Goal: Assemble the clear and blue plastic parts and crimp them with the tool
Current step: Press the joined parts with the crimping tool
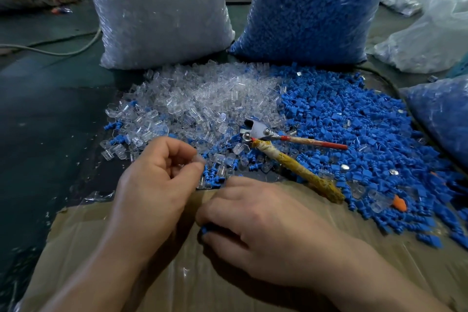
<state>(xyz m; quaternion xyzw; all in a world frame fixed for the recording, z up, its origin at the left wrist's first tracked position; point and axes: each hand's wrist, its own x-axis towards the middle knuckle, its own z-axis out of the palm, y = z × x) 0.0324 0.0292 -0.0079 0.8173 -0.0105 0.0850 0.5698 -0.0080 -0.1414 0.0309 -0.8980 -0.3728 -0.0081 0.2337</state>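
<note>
Over the cardboard sheet (101, 235), the right hand (258, 223) curls its fingers round a blue part (204, 230), while the left hand (157, 180), just beyond, pinches what looks like a clear part (198, 159) between thumb and forefinger. Past them the crimping tool (266, 132) lies untouched where the clear heap (202, 99) meets the blue heap (354, 121). Behind stand a clear-filled bag (157, 7) and a blue-filled bag (314, 7).

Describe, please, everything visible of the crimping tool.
The crimping tool is plier-like: a grey-blue metal head with bolts, one thin red handle, one handle wrapped in yellowish tape, splayed apart. It lies flat on loose clear parts and blue parts, head pointing left. Neither the left hand nor the right hand touches it.
</note>
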